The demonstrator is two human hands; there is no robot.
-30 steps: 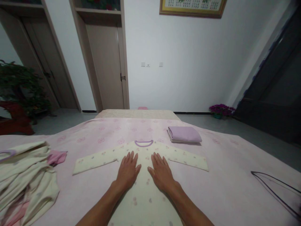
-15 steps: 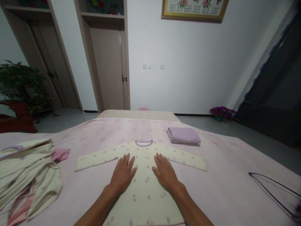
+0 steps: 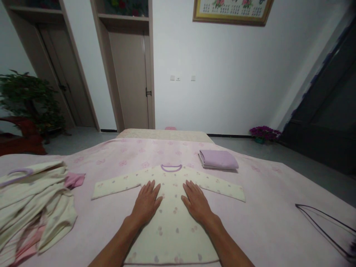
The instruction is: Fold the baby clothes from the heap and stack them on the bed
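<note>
A cream long-sleeved baby top [image 3: 171, 237] with a small flower print and a lilac neck binding lies flat and face up on the bed, its sleeves spread to either side. My left hand [image 3: 146, 202] rests palm down on its chest, left of centre, fingers apart. My right hand [image 3: 196, 202] presses the same way on the right side. Neither hand grips the cloth. The neck and both sleeves show in full, and the hem runs along the bottom of the view.
A pink floral bedspread [image 3: 278, 185] covers the bed. A crumpled cream garment [image 3: 36, 207] and a pink cloth [image 3: 74, 180] lie to the left, a folded lilac cloth [image 3: 218, 159] lies beyond the top, and a dark wire hanger [image 3: 325, 230] lies to the right.
My hands have slid slightly apart across the top. The view has tilted, bringing the hem into sight.
</note>
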